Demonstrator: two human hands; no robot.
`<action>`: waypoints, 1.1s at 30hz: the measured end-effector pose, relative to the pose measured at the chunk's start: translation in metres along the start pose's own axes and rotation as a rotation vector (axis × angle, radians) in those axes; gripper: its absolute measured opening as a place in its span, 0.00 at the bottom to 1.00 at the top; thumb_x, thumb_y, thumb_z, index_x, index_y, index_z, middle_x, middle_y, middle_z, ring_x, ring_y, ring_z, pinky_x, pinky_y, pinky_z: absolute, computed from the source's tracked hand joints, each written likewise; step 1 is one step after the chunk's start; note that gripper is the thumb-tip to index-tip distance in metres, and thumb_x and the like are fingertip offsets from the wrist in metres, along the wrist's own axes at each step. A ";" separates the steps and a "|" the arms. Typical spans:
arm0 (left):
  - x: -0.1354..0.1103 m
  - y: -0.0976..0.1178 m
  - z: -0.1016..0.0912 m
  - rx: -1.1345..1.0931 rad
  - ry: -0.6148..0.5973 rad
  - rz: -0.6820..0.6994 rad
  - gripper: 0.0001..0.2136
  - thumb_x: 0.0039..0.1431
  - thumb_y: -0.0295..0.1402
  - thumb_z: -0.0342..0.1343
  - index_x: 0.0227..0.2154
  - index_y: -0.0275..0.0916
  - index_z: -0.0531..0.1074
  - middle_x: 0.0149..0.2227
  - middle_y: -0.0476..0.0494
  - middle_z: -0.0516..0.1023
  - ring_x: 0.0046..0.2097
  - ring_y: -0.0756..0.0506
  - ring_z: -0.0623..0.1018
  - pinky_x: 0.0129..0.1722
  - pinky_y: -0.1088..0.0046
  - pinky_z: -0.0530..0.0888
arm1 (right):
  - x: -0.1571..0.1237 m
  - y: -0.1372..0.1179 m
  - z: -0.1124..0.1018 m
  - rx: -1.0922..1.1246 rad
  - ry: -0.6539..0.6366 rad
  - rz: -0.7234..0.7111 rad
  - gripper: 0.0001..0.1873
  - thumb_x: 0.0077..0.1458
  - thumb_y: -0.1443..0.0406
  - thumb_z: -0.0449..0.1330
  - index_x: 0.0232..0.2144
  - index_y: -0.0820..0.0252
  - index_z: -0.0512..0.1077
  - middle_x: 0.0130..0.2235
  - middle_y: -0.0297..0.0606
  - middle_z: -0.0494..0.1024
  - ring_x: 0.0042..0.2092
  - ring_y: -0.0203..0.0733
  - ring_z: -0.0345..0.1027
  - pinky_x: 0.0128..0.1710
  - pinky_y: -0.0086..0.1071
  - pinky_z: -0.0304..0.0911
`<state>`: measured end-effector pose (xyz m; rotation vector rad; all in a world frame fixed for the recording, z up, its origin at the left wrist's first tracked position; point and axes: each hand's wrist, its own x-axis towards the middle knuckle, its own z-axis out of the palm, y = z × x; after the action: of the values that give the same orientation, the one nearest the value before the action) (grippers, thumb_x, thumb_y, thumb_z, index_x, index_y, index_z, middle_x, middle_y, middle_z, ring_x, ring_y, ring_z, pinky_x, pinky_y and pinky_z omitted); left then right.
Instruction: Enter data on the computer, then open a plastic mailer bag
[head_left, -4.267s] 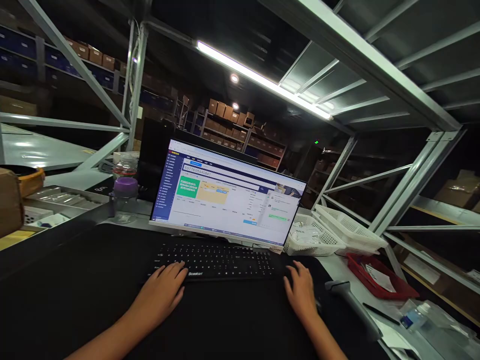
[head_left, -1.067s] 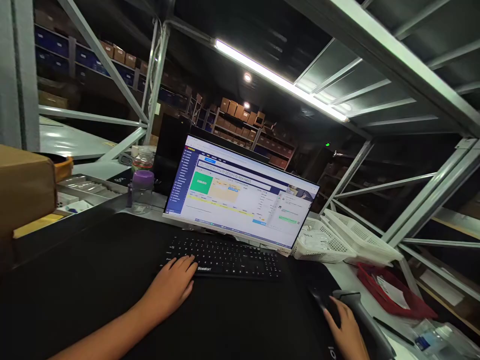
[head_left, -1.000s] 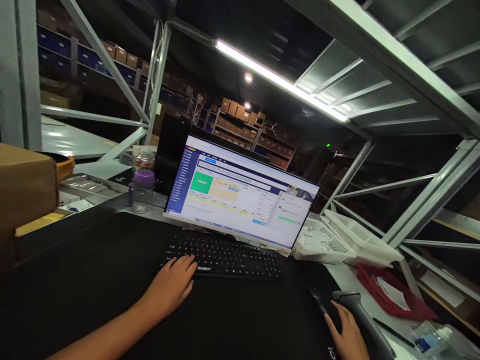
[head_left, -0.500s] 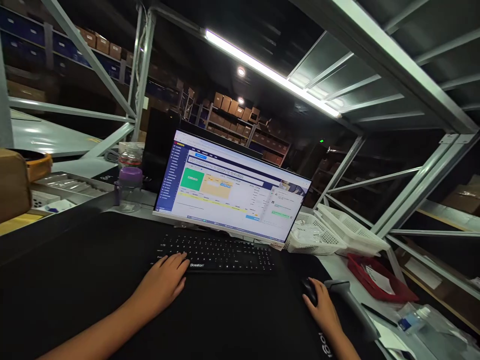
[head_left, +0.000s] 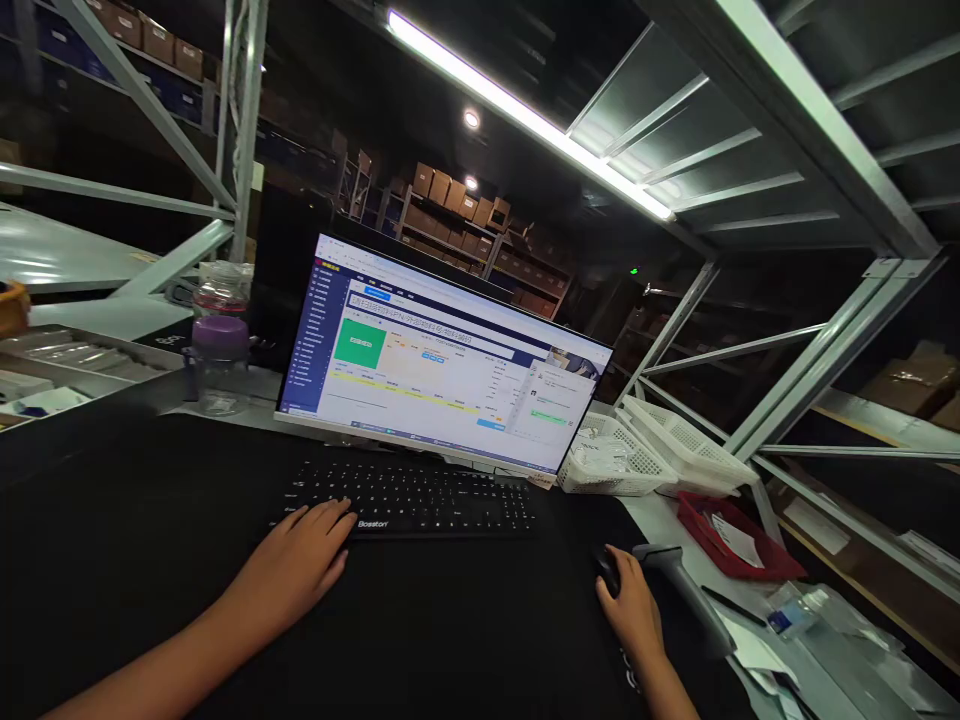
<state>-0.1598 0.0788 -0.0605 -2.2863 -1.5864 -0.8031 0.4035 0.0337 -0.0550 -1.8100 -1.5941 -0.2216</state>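
Observation:
My left hand [head_left: 298, 560] lies on the left front part of a black keyboard [head_left: 442, 505], fingers stretched out over the keys. Wrapped round a black computer mouse [head_left: 607, 572] is my right hand [head_left: 634, 612], to the right of the keyboard on a black desk mat [head_left: 450, 630]. Behind the keyboard stands a lit monitor [head_left: 442, 365], showing a page with a green block and a yellow row, plus a chat window at its right side. A grey handheld scanner [head_left: 694, 595] lies just right of my right hand.
Left of the monitor stands a clear bottle with a purple lid [head_left: 220, 335]. White perforated baskets [head_left: 611, 475], a red tray [head_left: 780, 560] and a small clear bottle [head_left: 799, 612] are at right. Metal rack posts [head_left: 832, 350] frame the desk.
The view has turned slightly, so everything sits a little further left and higher. Both hands stay on the keyboard and mouse. An orange panel on the monitor now looks paler.

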 end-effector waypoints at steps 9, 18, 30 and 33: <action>0.003 0.007 -0.015 0.020 -0.057 0.003 0.20 0.62 0.34 0.48 0.52 0.42 0.79 0.59 0.36 0.81 0.60 0.36 0.79 0.62 0.53 0.74 | -0.001 0.001 0.000 0.016 -0.070 -0.054 0.26 0.57 0.54 0.53 0.54 0.54 0.75 0.56 0.44 0.76 0.56 0.52 0.75 0.58 0.46 0.71; 0.002 0.012 -0.020 0.043 -0.058 0.011 0.20 0.63 0.32 0.47 0.52 0.41 0.78 0.59 0.37 0.81 0.60 0.38 0.78 0.63 0.55 0.73 | -0.001 0.000 0.000 -0.022 -0.098 -0.046 0.25 0.56 0.55 0.53 0.52 0.52 0.77 0.58 0.44 0.75 0.57 0.52 0.74 0.57 0.45 0.71; 0.000 0.011 -0.018 0.061 -0.032 0.016 0.19 0.63 0.31 0.48 0.53 0.41 0.78 0.60 0.37 0.80 0.61 0.38 0.78 0.63 0.55 0.73 | -0.001 0.000 -0.002 -0.057 -0.120 -0.029 0.25 0.59 0.55 0.52 0.53 0.53 0.77 0.59 0.43 0.73 0.57 0.51 0.74 0.57 0.44 0.71; 0.000 0.012 -0.020 0.069 -0.035 0.025 0.20 0.63 0.31 0.48 0.53 0.41 0.78 0.59 0.37 0.81 0.61 0.37 0.78 0.63 0.55 0.74 | 0.000 0.003 0.001 -0.057 -0.086 -0.010 0.25 0.58 0.55 0.53 0.52 0.54 0.78 0.58 0.44 0.73 0.57 0.51 0.74 0.57 0.44 0.71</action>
<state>-0.1550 0.0651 -0.0429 -2.2783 -1.5720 -0.6954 0.4055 0.0344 -0.0568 -1.8778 -1.6727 -0.1980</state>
